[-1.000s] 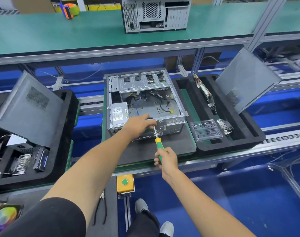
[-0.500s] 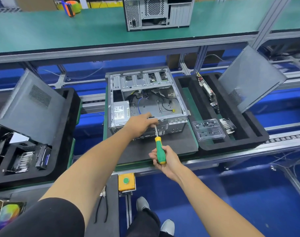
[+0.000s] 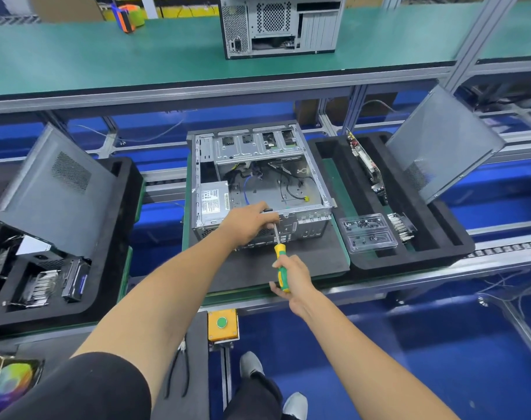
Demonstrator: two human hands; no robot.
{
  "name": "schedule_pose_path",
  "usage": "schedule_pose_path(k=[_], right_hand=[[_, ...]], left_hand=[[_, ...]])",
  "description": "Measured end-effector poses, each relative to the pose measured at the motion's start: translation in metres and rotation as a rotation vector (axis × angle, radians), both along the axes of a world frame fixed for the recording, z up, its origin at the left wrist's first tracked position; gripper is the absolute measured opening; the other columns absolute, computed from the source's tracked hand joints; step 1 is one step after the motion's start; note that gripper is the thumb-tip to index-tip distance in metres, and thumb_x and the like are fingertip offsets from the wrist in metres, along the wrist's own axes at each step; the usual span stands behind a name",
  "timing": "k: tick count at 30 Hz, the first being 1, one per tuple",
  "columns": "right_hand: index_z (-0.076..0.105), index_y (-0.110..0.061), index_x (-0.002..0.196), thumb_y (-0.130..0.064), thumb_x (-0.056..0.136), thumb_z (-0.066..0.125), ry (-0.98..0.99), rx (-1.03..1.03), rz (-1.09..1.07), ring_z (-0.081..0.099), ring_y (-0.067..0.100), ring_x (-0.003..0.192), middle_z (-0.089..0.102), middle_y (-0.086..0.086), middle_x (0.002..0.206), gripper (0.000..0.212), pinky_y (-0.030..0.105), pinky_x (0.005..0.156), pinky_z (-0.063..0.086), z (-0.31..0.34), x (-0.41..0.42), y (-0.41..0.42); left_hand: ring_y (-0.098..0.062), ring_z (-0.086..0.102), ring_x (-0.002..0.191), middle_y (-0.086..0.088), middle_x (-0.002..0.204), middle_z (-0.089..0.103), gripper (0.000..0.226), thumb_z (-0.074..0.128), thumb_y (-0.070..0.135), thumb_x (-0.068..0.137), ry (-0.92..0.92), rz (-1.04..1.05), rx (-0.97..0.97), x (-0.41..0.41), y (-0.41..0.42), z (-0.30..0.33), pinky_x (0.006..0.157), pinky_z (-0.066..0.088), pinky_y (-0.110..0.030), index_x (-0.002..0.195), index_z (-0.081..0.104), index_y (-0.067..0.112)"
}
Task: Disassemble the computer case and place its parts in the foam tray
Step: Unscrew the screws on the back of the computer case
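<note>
Centrally, sat opened on a dark mat: the computer case, side panel off, cables loose inside, power supply at its lower left corner. Flanked at right of frame by the foam tray, already loaded with a propped side panel, a circuit card on edge and a clear screw box.

Braced over the case's near top edge: the left hand, fingers curled down onto the rim. Gripped lower down by the right hand, fingers wrapped round the handle: the screwdriver, shaft angled up toward the rear plate under the left hand. Hard to tell whether the tip was actually seated in a screw, hidden by the knuckles.

Judged risky: tip camming out under a slanted push and skating into the left fingers or stripping the head. Also likely: a freed screw dropping among the cables, or the case sliding if the brace eased.
</note>
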State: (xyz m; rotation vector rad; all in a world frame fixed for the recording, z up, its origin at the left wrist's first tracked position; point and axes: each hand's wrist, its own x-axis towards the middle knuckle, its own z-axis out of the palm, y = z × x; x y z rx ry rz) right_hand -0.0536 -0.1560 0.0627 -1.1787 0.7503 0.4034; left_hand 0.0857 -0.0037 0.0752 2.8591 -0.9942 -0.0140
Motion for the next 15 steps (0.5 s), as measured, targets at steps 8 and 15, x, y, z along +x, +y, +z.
schedule_pose_path(k=[8, 15], right_hand=[[0.07, -0.009, 0.077, -0.033, 0.095, 0.037, 0.039, 0.387, 0.075, 0.047, 0.013, 0.057, 0.055, 0.004, 0.072, 0.044, 0.024, 0.048, 0.04, 0.001, -0.005, -0.013], [0.072, -0.002, 0.107, -0.028, 0.101, 0.041, 0.041, 0.448, 0.005, 0.063, 0.012, 0.064, 0.07, 0.009, 0.088, 0.04, 0.025, 0.052, 0.053, -0.011, -0.002, -0.01]], left_hand=[[-0.02, 0.058, 0.106, 0.009, 0.131, 0.052, 0.025, 0.044, 0.032, 0.108, -0.009, 0.037, -0.02, -0.001, -0.003, 0.0, 0.065, 0.032, -0.029, 0.127, 0.059, 0.037], [-0.02, 0.057, 0.108, 0.006, 0.13, 0.051, 0.027, 0.04, 0.039, 0.109, 0.042, -0.007, 0.002, 0.002, -0.001, 0.003, 0.067, 0.037, -0.029, 0.131, 0.056, 0.037]])
